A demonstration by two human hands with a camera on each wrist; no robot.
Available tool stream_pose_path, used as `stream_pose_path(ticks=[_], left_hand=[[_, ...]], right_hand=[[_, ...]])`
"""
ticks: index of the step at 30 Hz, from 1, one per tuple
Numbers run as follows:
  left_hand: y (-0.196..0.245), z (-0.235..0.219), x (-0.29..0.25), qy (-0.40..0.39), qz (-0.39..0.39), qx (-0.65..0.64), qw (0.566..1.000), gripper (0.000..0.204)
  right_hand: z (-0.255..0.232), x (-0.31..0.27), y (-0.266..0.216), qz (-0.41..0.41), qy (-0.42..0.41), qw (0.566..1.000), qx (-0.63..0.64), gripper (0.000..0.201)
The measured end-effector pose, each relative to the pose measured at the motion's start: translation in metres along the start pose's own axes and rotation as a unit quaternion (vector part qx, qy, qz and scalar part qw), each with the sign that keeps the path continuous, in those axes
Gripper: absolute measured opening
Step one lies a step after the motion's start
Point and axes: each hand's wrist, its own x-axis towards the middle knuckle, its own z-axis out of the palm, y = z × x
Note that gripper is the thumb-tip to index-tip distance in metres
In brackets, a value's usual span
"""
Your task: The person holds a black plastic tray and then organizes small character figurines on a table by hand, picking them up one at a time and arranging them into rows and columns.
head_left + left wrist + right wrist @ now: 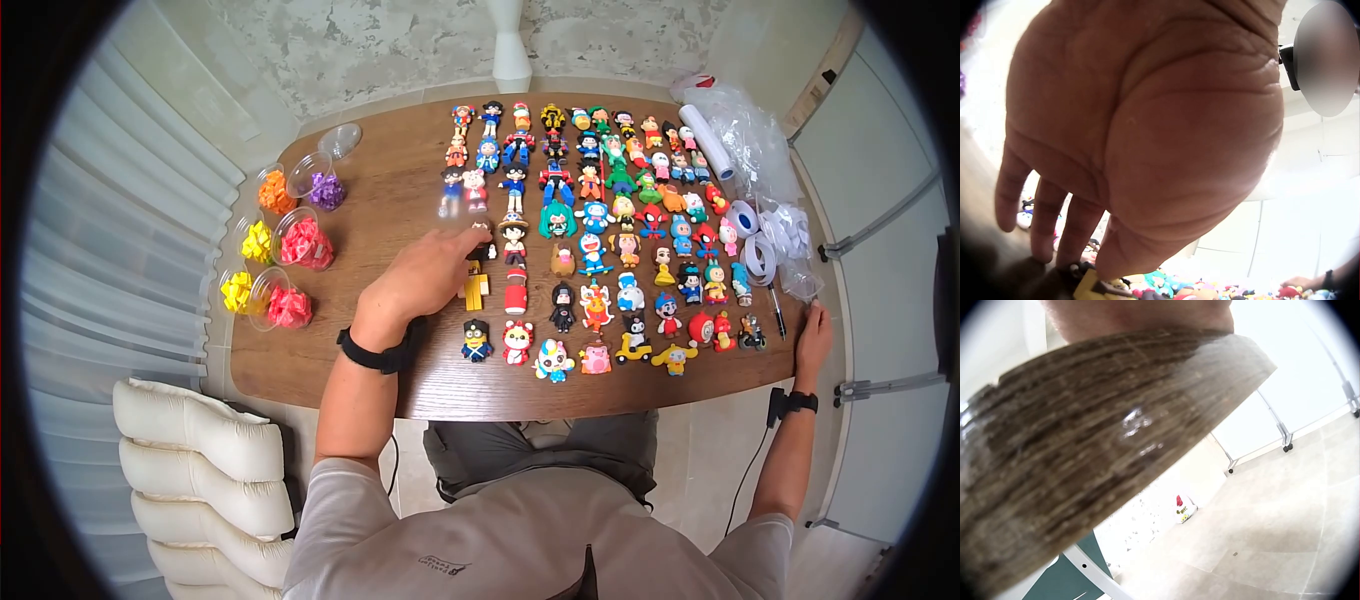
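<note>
My left hand (420, 275) reaches over the table to a small dark figurine (481, 228), thumb and index finger closing on it from the left. The hand partly covers it. In the left wrist view the other fingers (1047, 215) stretch downward, and the thumb tip is beside a yellow blocky figurine (1090, 286). That yellow figurine (475, 290) lies just below the hand in the head view. My right hand (814, 338) rests at the table's right edge, close to a pen (778, 312); its heel (1141, 319) lies on the wood in the right wrist view.
Colourful figurines (596, 300) lie in columns across the wooden table (380, 210). At left stand plastic cups with yellow bows (256, 243), red bows (306, 246) and purple bows (325, 190). Tape rolls (760, 258), a white roll (707, 143) and clear plastic bags (750, 130) are at right.
</note>
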Motion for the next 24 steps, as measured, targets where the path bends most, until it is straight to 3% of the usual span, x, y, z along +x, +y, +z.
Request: stream_pose_path(ticks=[24], left_hand=[[0.0016,0.0014,0.0025,0.009,0.019,-0.007,1.000,0.041]], right_hand=[[-0.0019,0.0005,-0.0009,0.005,0.000,1.000,-0.010,0.044]])
